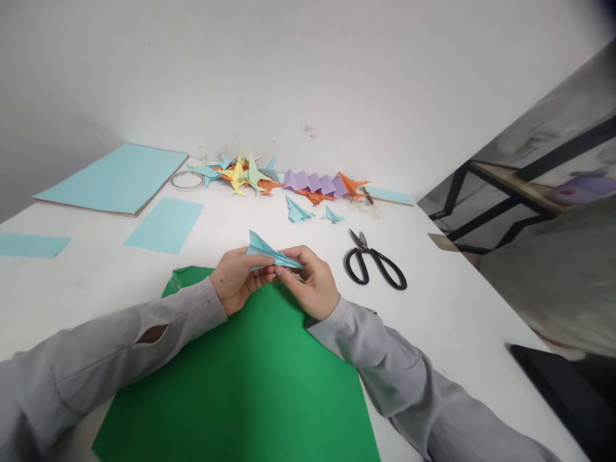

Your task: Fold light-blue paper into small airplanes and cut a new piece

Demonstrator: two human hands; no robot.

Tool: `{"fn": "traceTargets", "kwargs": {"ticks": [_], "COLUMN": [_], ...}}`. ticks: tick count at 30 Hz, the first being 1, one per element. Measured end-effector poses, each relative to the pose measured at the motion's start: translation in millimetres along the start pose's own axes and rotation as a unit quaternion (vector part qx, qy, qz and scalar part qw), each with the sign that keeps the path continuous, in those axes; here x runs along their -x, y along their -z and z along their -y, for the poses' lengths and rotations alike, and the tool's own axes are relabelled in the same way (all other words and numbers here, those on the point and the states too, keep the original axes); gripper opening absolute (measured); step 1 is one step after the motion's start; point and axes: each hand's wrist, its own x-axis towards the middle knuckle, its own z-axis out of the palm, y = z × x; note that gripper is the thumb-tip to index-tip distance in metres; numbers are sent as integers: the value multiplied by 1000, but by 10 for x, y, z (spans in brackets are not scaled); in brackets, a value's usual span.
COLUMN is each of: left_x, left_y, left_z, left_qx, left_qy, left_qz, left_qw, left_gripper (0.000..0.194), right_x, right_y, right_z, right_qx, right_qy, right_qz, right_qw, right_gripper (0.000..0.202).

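A folded light-blue paper plane (262, 248) is held between both hands, above the far edge of a green board (240, 378). My left hand (237, 276) pinches its wider tail end, thumb on top. My right hand (312, 280) closes on the narrow end, with the thumb and fingertips meeting near the middle folds. Part of the plane is hidden behind the fingers. Just beyond the hands lie two small blue folded paper pieces (298, 210). Black-handled scissors (374, 260) rest to the right of my right hand, blades partly spread.
Along the wall lie a heap of colourful folded paper figures (240, 173), a purple pleated paper strip (315, 184) and a tape roll (187, 181). At left are a stack of blue paper (113, 179) and a loose blue sheet (166, 224). A black flat object (563, 391) sits at the right edge.
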Motion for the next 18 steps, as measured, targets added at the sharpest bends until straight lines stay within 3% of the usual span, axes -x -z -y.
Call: {"fn": "traceTargets", "kwargs": {"ticks": [7, 12, 18], "left_x": [7, 14, 17], "left_y": [14, 6, 5], "left_z": [29, 24, 35], "left_qx": [-92, -113, -109], "left_qy": [-103, -119, -121], "left_qz": [-30, -46, -48], "left_qw": [990, 985, 985], "left_gripper": [17, 19, 23], "right_x": [6, -11, -3], "right_y": [7, -11, -21], "right_z": [9, 9, 39], "right_qx": [76, 175, 212], "right_qy": [24, 91, 124], "right_qz": [-24, -53, -66], "right_qw": [997, 979, 967], "right_gripper": [13, 10, 11]}}
